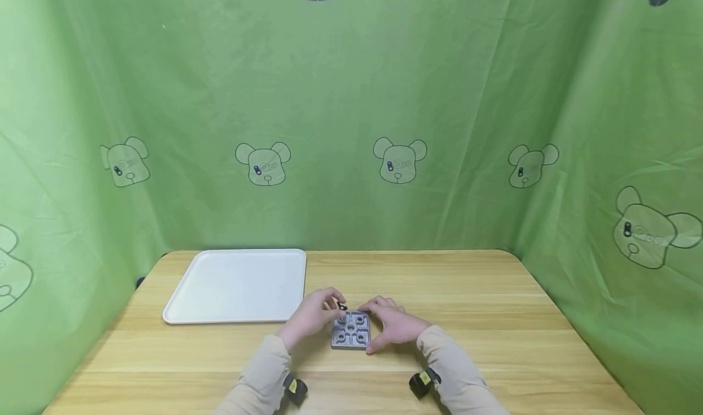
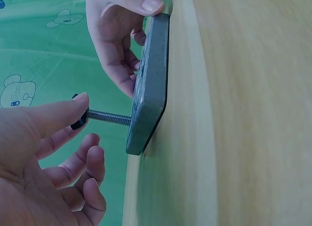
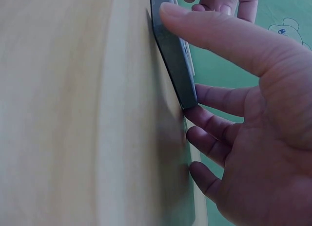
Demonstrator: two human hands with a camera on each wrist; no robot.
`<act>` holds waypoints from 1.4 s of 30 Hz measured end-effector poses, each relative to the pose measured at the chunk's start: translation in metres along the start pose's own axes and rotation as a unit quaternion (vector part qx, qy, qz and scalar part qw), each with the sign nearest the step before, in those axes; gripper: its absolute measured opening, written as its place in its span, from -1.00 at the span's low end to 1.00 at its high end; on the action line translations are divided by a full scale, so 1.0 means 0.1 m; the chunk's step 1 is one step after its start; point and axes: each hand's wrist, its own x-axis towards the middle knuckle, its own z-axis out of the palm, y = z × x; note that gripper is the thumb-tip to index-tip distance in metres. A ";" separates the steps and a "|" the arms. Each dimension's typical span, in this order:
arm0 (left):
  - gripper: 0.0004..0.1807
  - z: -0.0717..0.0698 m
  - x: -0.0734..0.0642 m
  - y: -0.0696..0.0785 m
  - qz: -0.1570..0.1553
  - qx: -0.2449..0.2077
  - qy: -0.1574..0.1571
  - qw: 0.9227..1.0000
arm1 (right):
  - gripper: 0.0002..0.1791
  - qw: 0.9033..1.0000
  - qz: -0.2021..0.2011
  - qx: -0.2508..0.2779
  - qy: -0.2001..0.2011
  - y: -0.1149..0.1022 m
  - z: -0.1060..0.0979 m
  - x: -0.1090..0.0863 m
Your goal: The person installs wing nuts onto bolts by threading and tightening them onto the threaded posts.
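Observation:
A square grey metal plate (image 1: 351, 345) with recesses and round holes lies on the wooden table. My left hand (image 1: 312, 314) pinches the black head of a threaded bolt (image 2: 109, 117) between thumb and forefinger, its other fingers loosely bent. In the left wrist view the shank stands out from the plate's face, its tip at a hole near the far left corner; how deep it sits cannot be seen. My right hand (image 1: 396, 324) grips the plate by its edges, thumb (image 3: 180, 15) on the near right side and fingers at the far side.
A white rectangular tray (image 1: 241, 290) lies on the table (image 1: 467, 317) at the back left, close to my left hand. Green printed cloth (image 1: 335, 213) hangs behind the table and along both sides. A black camera is strapped at each wrist.

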 end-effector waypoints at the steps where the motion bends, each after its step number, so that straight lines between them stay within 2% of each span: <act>1: -0.74 0.00 0.00 0.00 -0.001 0.000 0.001 1.000 | -0.01 1.000 0.000 0.000 0.000 0.00 0.00 0.00; 10: -0.60 -0.02 -0.02 0.03 -0.025 -0.008 0.018 1.000 | -0.02 1.000 -0.005 0.003 0.001 -0.05 -0.02 -0.02; 16: -0.59 -0.04 -0.04 0.06 -0.045 -0.004 0.059 0.997 | -0.03 1.000 -0.008 0.000 0.000 -0.09 -0.03 -0.02; 23: -0.65 -0.04 -0.07 0.13 -0.073 -0.056 0.107 0.990 | -0.05 1.000 -0.008 0.000 -0.001 -0.09 -0.03 -0.02; 29: -0.71 0.00 -0.05 0.13 -0.095 -0.119 0.168 0.974 | -0.05 1.000 -0.008 0.004 0.004 -0.09 -0.04 -0.03; 36: -0.61 0.14 -0.06 0.09 -0.144 -0.224 0.215 0.940 | -0.02 1.000 -0.006 -0.002 0.005 -0.03 -0.01 -0.01; 39: -0.58 0.25 -0.08 0.11 -0.147 -0.239 0.231 0.932 | -0.02 1.000 -0.007 0.001 0.007 -0.01 0.00 -0.01; 42: -0.55 0.35 -0.10 0.16 -0.146 -0.243 0.242 0.928 | -0.03 1.000 -0.009 0.004 0.007 0.00 0.00 0.00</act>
